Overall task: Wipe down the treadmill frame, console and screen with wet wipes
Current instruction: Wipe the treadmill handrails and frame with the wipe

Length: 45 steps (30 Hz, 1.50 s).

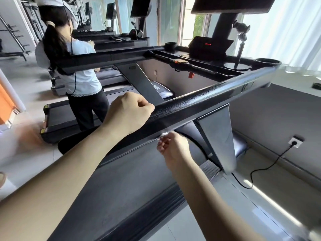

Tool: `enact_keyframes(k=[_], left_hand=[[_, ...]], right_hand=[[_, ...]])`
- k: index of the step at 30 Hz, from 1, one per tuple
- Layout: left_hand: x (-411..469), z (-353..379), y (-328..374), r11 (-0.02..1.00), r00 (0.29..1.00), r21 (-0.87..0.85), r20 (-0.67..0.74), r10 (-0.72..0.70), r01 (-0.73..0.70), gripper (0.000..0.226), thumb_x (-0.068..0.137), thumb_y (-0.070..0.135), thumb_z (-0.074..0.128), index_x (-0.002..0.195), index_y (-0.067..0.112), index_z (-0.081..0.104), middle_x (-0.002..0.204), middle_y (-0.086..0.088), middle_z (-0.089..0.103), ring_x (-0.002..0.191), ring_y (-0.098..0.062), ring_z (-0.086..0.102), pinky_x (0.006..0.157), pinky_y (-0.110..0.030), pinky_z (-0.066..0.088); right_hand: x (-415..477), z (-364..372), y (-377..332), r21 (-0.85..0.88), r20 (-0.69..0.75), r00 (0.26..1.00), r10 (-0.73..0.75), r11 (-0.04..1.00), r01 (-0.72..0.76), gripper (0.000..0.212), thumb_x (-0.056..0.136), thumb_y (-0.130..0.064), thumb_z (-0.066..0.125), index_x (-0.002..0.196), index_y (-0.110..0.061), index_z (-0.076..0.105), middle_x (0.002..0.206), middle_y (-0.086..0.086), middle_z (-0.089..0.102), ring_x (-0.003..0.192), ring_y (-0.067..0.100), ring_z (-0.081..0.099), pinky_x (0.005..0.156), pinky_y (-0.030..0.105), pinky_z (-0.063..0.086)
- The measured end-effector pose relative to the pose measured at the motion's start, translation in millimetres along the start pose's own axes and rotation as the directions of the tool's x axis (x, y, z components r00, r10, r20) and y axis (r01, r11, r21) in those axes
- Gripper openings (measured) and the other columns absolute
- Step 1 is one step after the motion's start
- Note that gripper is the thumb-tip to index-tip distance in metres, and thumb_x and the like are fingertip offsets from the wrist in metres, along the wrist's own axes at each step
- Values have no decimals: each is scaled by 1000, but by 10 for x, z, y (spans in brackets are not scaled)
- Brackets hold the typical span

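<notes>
In the head view, the only view we have, we stand beside the treadmill (130, 180). Its near handrail (208, 94) crosses the picture as a long black bar. The long axis of this rail runs from low on our left, close to our body, up and away to the right. There it joins the console (208, 47), with the screen (232, 4) above it.

Our left hand (128, 113) sits on top of the rail at its near part, and its fingers are curled over the bar in a firm grip. Our right hand (173, 147) is under the same rail, a little further along it. Its fingers point upward and pinch a small white wet wipe (164, 134) at the lower edge of the rail. This part is blurred, so we cannot tell how much of the wipe touches the surface.

We judge that the step in hand is wiping the underside of the rail, while the left hand steadies us. The rest of the rail lies ahead of both hands, along the axis toward the upper right, and the right hand is the nearer one to it. The grey upright (218, 133) meets the rail just beyond this hand, so the wipe probably has to pass around it. The console and the screen are well apart from both hands, at the far end.
</notes>
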<state>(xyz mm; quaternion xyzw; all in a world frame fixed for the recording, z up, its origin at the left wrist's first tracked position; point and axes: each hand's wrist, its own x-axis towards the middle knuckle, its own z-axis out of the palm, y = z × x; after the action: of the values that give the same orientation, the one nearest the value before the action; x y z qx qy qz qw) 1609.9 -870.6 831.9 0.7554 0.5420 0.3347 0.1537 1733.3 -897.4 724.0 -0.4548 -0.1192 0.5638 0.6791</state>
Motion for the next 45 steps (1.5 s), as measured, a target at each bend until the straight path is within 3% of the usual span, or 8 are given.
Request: enact_keyframes(k=[4,11,16,20,24,36,41,45], left_hand=[[-34,15,5,999,1000,49,-17,22,-21,18,90,37,67,85,22,75,90,9,72,92,-19,65,80,-28,46],[-28,63,8,971,988,201,-53,145,-132,22,90,40,65,81,21,72,86,5,67,89,-23,63,77,-32,49],[8,295,226,908,946,313,-75,317,-279,30,88,45,65,95,17,71,96,-6,67,100,-31,60,84,-39,50],[77,522,450,874,923,339,-38,382,-348,36,89,44,65,110,15,69,106,-8,64,108,-32,57,90,-42,48],[233,782,662,842,903,378,-36,428,-384,36,88,44,65,106,14,67,104,-7,62,107,-30,56,89,-44,49],[815,1582,1354,802,889,452,-38,456,-391,49,81,56,69,108,15,66,105,-3,61,106,-27,54,92,-41,46],[978,1769,1493,785,924,513,47,379,-348,74,80,76,59,128,21,60,114,0,63,115,-24,55,103,-39,37],[1062,1839,1589,829,940,466,19,340,-309,64,77,78,61,112,25,65,102,3,66,102,-24,62,92,-37,39]], right_hand=[[-132,-11,7,-230,177,967,181,963,-138,33,94,8,37,69,2,58,59,10,58,43,13,50,40,21,42],[205,-334,-470,-85,-81,956,-281,958,274,30,99,7,44,75,3,61,68,13,60,51,17,60,53,26,57],[19,-312,-125,-377,148,948,-280,871,316,30,104,-2,47,84,12,63,70,14,68,60,27,65,57,34,59],[202,-490,-485,-355,32,883,-469,821,448,28,102,-7,52,90,17,60,70,13,69,59,27,64,59,38,61],[422,-595,-768,-330,-40,826,-562,788,520,8,101,-8,56,102,0,55,71,11,67,56,24,63,53,37,57],[1267,-1304,-1479,-451,78,664,-743,568,689,9,105,-18,55,99,-12,52,69,6,67,57,23,60,54,36,51],[1725,-1577,-1859,-410,-1,700,-714,638,651,6,104,-11,50,99,-13,51,68,5,65,56,21,57,53,35,45],[1916,-1766,-2177,-326,-25,788,-616,750,576,12,96,2,43,89,-2,52,60,10,57,50,20,49,47,29,38]])
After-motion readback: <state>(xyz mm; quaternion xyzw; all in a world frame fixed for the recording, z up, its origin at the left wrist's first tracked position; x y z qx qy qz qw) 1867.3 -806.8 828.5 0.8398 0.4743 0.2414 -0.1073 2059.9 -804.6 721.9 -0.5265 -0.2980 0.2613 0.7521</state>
